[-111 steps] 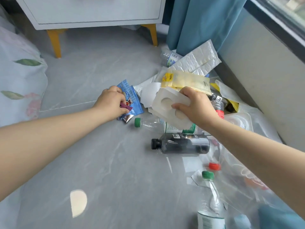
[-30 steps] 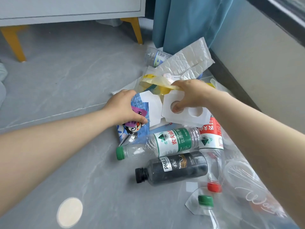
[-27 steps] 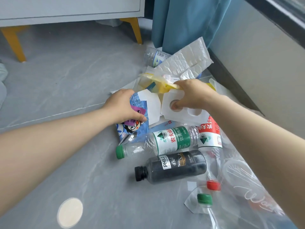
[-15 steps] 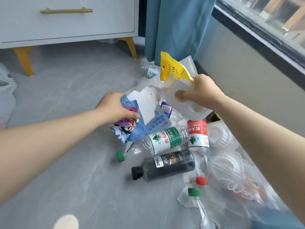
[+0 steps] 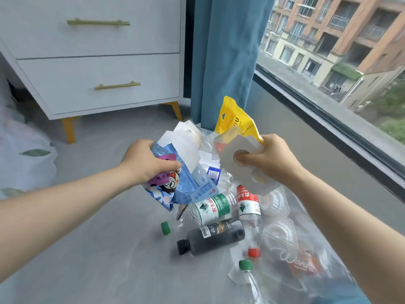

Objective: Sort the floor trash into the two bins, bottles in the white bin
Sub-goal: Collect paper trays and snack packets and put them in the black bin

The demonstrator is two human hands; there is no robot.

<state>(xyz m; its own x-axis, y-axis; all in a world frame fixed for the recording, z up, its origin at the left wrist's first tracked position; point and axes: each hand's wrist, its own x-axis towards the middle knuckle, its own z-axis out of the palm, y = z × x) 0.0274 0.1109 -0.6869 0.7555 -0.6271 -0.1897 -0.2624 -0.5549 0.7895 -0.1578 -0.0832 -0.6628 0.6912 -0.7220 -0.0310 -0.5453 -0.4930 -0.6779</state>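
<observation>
Both hands are lifted above the pile of trash on the grey floor [image 5: 98, 249], each with a fistful of packaging. The left hand [image 5: 151, 163] has its fingers curled round a blue snack wrapper [image 5: 168, 189] printed with a cartoon face, and some folded white card [image 5: 186, 148] stands up out of the same grip. The right hand [image 5: 269, 161] clutches a white cardboard insert [image 5: 232, 159], its thumb pressed into one of the round holes, and a yellow pouch [image 5: 234, 121] rises above the insert from that hand. The bottles lie on the floor below the hands, close to the wall under the window [image 5: 328, 51]. A clear green-label bottle [image 5: 210, 208] lies on its side with its green cap [image 5: 165, 228] pointing toward the open floor. Touching it on the wall side is a red-label bottle [image 5: 248, 202], its red cap [image 5: 254, 252] toward me. A black bottle [image 5: 214, 235] lies across the front of both. Nearer the bottom edge of the floor, a second green-capped bottle [image 5: 247, 273] rests on a scrap of white paper. Clear plastic trays [image 5: 278, 216] and a clear bag are heaped beside the bottles along the wall. Behind the pile hangs a blue curtain [image 5: 225, 51], with a white dresser [image 5: 98, 62] on yellow legs beside it.
</observation>
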